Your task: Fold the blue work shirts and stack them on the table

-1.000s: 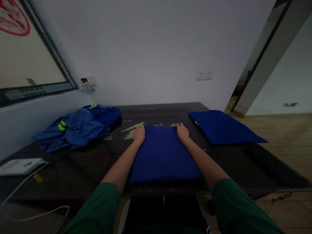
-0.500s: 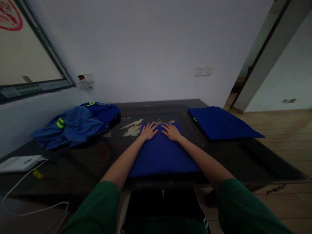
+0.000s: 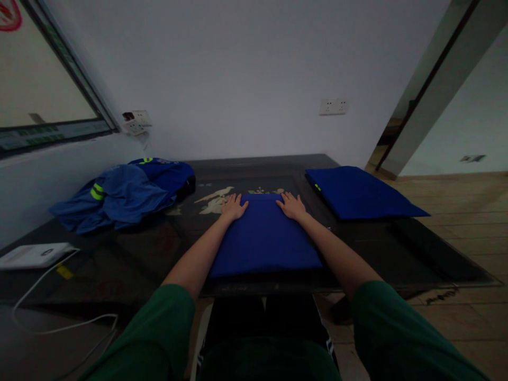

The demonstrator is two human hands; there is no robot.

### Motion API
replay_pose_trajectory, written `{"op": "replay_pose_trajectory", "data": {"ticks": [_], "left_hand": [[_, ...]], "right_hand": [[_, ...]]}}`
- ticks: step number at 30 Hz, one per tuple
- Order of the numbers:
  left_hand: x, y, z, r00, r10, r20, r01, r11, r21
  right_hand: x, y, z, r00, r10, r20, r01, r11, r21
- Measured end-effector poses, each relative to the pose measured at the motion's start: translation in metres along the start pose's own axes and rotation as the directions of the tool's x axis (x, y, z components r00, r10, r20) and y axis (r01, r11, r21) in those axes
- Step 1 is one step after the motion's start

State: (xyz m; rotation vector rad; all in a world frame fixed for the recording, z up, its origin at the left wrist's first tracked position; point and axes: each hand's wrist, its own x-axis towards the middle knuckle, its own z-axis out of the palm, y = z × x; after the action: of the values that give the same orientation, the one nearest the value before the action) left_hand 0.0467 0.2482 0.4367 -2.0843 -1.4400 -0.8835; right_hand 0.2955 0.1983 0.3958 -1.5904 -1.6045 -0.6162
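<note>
A folded dark blue garment (image 3: pixel 264 235) lies flat on the dark table (image 3: pixel 159 248) straight in front of me. My left hand (image 3: pixel 233 207) rests open on its far left corner, fingers spread flat. My right hand (image 3: pixel 291 205) rests open on its far right corner, palm down. Neither hand holds anything. Both arms wear green sleeves.
A second folded blue garment (image 3: pixel 359 192) lies at the table's right. A heap of unfolded blue clothes with yellow-green stripes (image 3: pixel 127 191) sits at the left. A white device (image 3: pixel 34 255) with a cable rests near the left edge. Wall sockets (image 3: pixel 333 106) are behind.
My hands went from gripping the far corners, to the middle of the far edge, and have now slid apart to the corners with fingers flat. The view shifted slightly.
</note>
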Motion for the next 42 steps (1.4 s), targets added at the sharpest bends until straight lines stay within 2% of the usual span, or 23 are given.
{"op": "replay_pose_trajectory", "data": {"ticks": [4,9,11,13,15,17,19,22,24,26,28,30,33,36,42], "left_hand": [[0.006,-0.004,-0.001,1.0,-0.031,-0.006,0.031,1.0,-0.001],[0.007,-0.007,-0.004,0.995,-0.095,-0.039,0.095,0.995,0.002],[0.003,-0.007,-0.008,0.99,-0.115,-0.079,0.117,0.993,0.021],[-0.004,-0.005,-0.014,0.984,-0.075,-0.161,0.089,0.992,0.084],[-0.012,0.002,-0.022,0.974,0.041,-0.222,-0.006,0.987,0.159],[-0.022,0.017,-0.03,0.962,0.188,-0.2,-0.153,0.972,0.178],[-0.032,0.039,-0.037,0.937,0.333,-0.105,-0.32,0.94,0.123],[-0.043,0.08,-0.039,0.847,0.527,0.068,-0.529,0.849,0.005],[-0.048,0.104,-0.033,0.807,0.569,0.155,-0.57,0.82,-0.044],[-0.049,0.119,-0.022,0.81,0.544,0.217,-0.545,0.836,-0.06],[-0.047,0.125,-0.01,0.828,0.509,0.235,-0.512,0.857,-0.054],[-0.045,0.124,0.001,0.84,0.505,0.2,-0.507,0.861,-0.042],[-0.043,0.12,0.009,0.846,0.518,0.13,-0.519,0.854,-0.024],[-0.041,0.119,0.012,0.849,0.514,0.122,-0.516,0.856,-0.019],[-0.042,0.12,0.014,0.852,0.509,0.122,-0.51,0.86,-0.023]], "right_hand": [[0.007,-0.005,-0.002,0.999,-0.036,-0.03,0.036,0.999,-0.025],[0.006,-0.016,-0.011,0.973,-0.111,-0.204,0.093,0.991,-0.096],[0.0,-0.018,-0.018,0.957,-0.155,-0.246,0.141,0.987,-0.077],[-0.01,-0.016,-0.028,0.941,-0.164,-0.296,0.174,0.985,0.01],[-0.029,-0.007,-0.04,0.931,-0.12,-0.343,0.181,0.972,0.152],[-0.058,0.006,-0.052,0.947,-0.069,-0.313,0.169,0.937,0.305],[-0.097,0.022,-0.061,0.973,-0.038,-0.227,0.134,0.894,0.427],[-0.163,0.037,-0.068,0.981,0.042,-0.189,0.072,0.826,0.559],[-0.201,0.038,-0.065,0.984,0.082,-0.159,0.043,0.751,0.659],[-0.227,0.034,-0.058,0.993,0.086,-0.087,0.011,0.642,0.766],[-0.24,0.028,-0.049,0.996,0.081,-0.03,-0.019,0.543,0.84],[-0.241,0.022,-0.045,0.996,0.083,-0.015,-0.028,0.492,0.87],[-0.236,0.014,-0.046,0.999,0.034,-0.004,-0.013,0.489,0.872],[-0.233,0.009,-0.051,0.999,-0.018,0.028,-0.015,0.505,0.863],[-0.242,0.01,-0.051,0.99,0.033,0.137,-0.136,0.487,0.863]]}}
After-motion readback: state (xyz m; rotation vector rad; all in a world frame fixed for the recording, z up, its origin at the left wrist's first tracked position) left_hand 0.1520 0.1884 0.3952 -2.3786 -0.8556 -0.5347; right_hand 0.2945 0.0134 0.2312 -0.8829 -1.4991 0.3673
